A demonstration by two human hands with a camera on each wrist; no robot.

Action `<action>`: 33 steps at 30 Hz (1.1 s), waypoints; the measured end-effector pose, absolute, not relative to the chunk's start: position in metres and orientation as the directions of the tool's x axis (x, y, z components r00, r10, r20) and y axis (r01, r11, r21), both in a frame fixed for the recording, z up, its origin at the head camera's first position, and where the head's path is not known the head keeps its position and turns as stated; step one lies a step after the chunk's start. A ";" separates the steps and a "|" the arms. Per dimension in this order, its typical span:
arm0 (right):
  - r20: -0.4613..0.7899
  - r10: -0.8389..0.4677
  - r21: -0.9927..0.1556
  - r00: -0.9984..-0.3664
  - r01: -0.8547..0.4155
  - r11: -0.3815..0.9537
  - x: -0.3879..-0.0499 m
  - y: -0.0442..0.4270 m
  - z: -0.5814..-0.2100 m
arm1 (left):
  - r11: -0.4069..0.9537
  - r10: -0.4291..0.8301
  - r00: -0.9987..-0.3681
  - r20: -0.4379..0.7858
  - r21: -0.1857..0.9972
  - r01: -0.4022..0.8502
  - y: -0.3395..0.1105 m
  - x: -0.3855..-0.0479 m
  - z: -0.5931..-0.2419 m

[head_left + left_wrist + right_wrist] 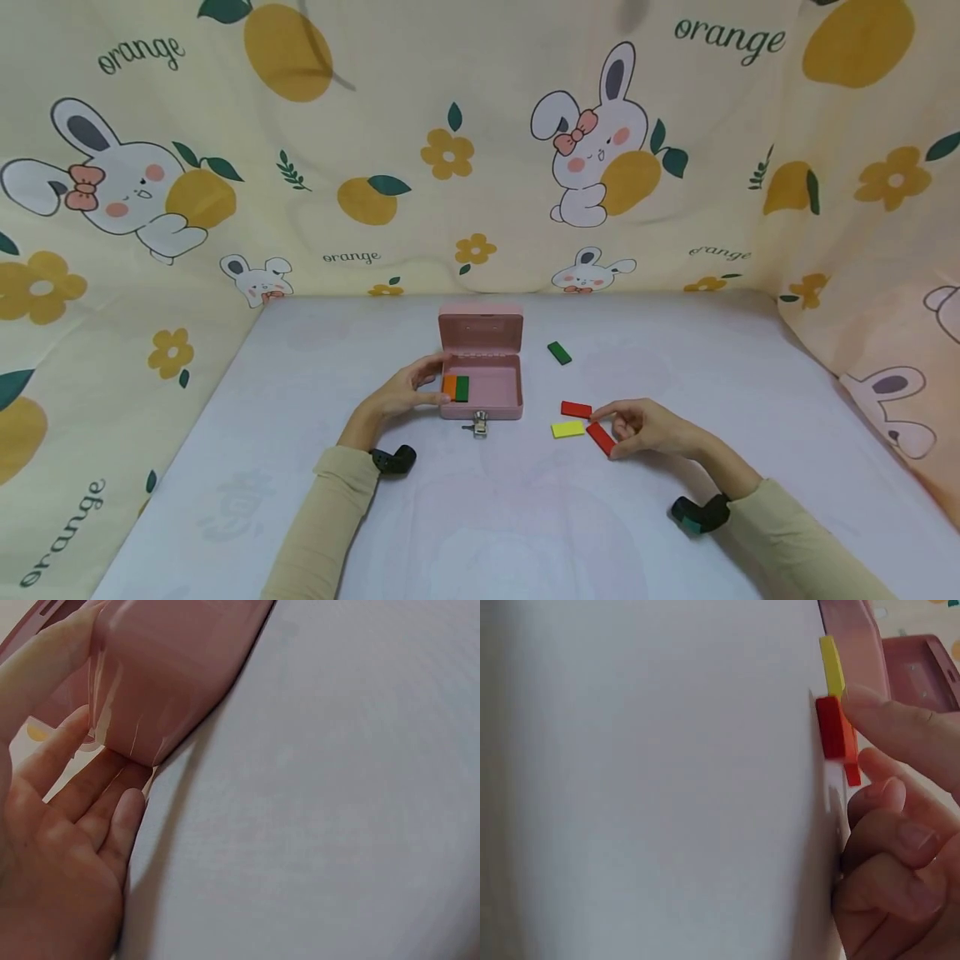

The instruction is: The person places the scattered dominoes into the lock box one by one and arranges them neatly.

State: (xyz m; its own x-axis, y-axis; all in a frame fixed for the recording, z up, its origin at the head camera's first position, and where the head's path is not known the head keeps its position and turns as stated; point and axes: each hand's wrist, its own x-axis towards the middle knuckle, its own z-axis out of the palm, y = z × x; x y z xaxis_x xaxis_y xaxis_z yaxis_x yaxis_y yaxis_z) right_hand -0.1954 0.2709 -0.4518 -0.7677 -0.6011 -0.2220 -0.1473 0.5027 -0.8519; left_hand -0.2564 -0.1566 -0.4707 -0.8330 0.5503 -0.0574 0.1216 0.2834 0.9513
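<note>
A pink metal cash box (pixel 498 385) stands with its lid raised. Inside, at the left, an orange block (pixel 449 387) and a green block (pixel 462 389) lie side by side. My left hand (pixel 401 393) holds the box's left side, thumb near the front corner and fingers toward the back; the left wrist view shows them around the box wall (pixel 161 682). On the table to the right, my right hand (pixel 654 430) pinches a red block (pixel 601 439) by its ends between thumb and index finger. The other fingers (pixel 889 844) are curled in.
Beside the pinched block lie a second red block (pixel 576 409) and a yellow block (pixel 567 429). Farther back, right of the lid, is a loose green block (pixel 559 353). A lock with a key (pixel 480 425) projects from the box front. A printed curtain (pixel 450 208) borders the table.
</note>
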 end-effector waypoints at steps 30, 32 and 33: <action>-0.274 -0.618 -0.860 -0.737 -0.100 0.501 -0.204 0.275 -0.456 | 0.284 0.525 -0.846 -0.095 0.956 0.069 -0.156 -0.258 -0.473; -0.265 -0.614 -0.855 -0.743 -0.114 0.507 -0.203 0.275 -0.455 | 0.282 0.526 -0.845 -0.093 0.957 0.070 -0.156 -0.258 -0.474; -0.259 -0.614 -0.854 -0.745 -0.120 0.506 -0.203 0.275 -0.454 | 0.281 0.526 -0.845 -0.094 0.957 0.068 -0.156 -0.259 -0.474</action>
State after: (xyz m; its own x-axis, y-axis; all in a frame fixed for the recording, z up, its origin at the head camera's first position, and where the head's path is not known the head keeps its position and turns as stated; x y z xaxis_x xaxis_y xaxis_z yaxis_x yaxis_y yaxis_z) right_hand -0.2033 0.2748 -0.4541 -0.7453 -0.6142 -0.2594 -0.1195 0.5058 -0.8543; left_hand -0.2585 -0.1561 -0.4737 -0.8453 0.5260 -0.0941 0.0680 0.2806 0.9574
